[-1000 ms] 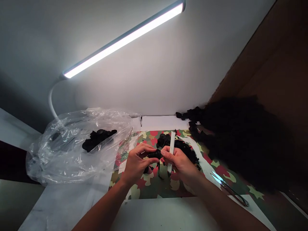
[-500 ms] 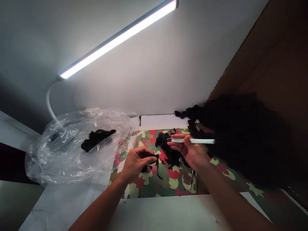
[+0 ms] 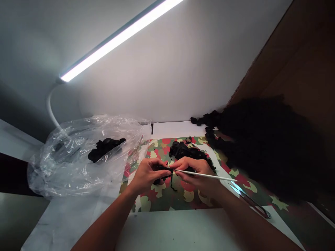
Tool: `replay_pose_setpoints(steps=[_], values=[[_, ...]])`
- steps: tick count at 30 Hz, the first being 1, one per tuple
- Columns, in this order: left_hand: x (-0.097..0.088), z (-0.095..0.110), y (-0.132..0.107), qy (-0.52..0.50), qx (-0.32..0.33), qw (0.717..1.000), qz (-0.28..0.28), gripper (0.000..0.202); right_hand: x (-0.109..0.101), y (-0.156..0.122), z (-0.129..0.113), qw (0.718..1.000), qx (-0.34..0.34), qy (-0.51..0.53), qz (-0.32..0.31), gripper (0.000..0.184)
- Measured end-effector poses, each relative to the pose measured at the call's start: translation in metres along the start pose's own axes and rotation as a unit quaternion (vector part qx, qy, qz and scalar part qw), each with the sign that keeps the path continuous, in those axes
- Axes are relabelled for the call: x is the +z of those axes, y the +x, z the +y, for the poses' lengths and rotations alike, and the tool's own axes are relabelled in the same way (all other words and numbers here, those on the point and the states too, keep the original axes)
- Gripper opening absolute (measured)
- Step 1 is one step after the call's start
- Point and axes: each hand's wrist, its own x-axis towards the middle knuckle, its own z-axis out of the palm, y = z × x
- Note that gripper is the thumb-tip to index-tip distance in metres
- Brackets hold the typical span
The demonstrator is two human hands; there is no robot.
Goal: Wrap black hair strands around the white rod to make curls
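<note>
My left hand [image 3: 149, 174] is closed, pinching a small dark, rubbery-looking piece [image 3: 167, 168] between thumb and fingers. A thin black strip [image 3: 172, 182] dangles from that piece. My right hand [image 3: 195, 174] is closed around a slim white stick-like tool [image 3: 206, 176]; its left end meets the black piece at the left fingertips. What kind of tip it has is too small to tell. Just beyond the right hand lies a heap of black pieces [image 3: 180, 150]. A shiny two-pronged metal tool [image 3: 251, 201] shows beside my right forearm; whether the hand holds it I cannot tell.
A clear plastic bag [image 3: 70, 167] with black pieces [image 3: 106, 148] is on the left. A large black pile [image 3: 261, 150] leans by the cardboard [image 3: 300, 62] on the right. Beneath the hands is a camouflage-patterned sheet [image 3: 146, 204]. A bar lamp [image 3: 120, 42] hangs above.
My right hand has come down and left, bringing the white tool's end to the black piece. The two-pronged metal tool has shifted right. My left hand keeps nearly the same place.
</note>
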Motion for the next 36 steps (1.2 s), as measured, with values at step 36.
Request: replay_pose_setpoints(steps=[36], values=[[0.002,-0.004,0.002,0.016,-0.044,0.999,0.010,0.031,0.005,-0.001,-0.003,0.999,0.004,-0.027,0.025,0.018]])
